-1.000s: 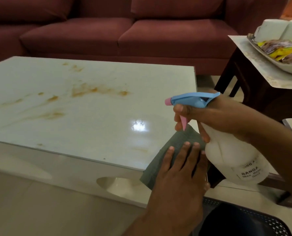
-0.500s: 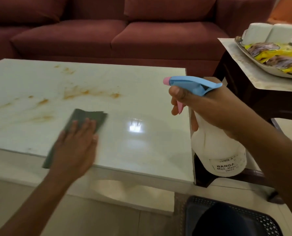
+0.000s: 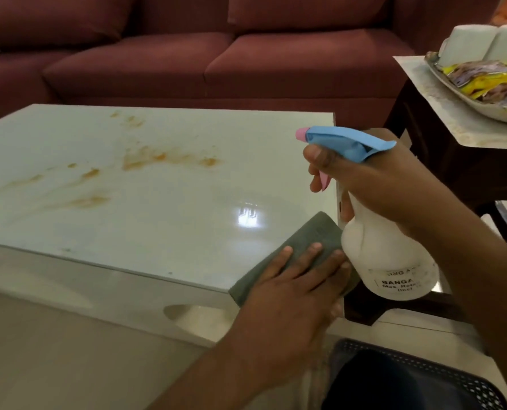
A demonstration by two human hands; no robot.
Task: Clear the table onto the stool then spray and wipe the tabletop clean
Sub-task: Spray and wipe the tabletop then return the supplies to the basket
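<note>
A left hand (image 3: 293, 288) presses flat, fingers straight, on a folded grey cloth (image 3: 299, 247) at the near right corner of the glossy pale worktop (image 3: 163, 220), the cloth's soft edge hanging slightly over the rim. Orange-brown smears (image 3: 157, 158) streak the far left of the polished surface, which reflects a bright patch of light. The right hand (image 3: 385, 184) is the closed grip: its fingers curl round the neck of a translucent white plastic spray bottle (image 3: 391, 261) with a blue head, pink nozzle and pink trigger, held upright just beside the worktop's right edge, above the cloth. To the right, a dark-legged stool (image 3: 441, 113) carries an oval tray (image 3: 468, 99) with white cups (image 3: 468, 39) and yellow packets (image 3: 483, 81). A maroon fabric sofa (image 3: 216, 54) stands behind.
</note>
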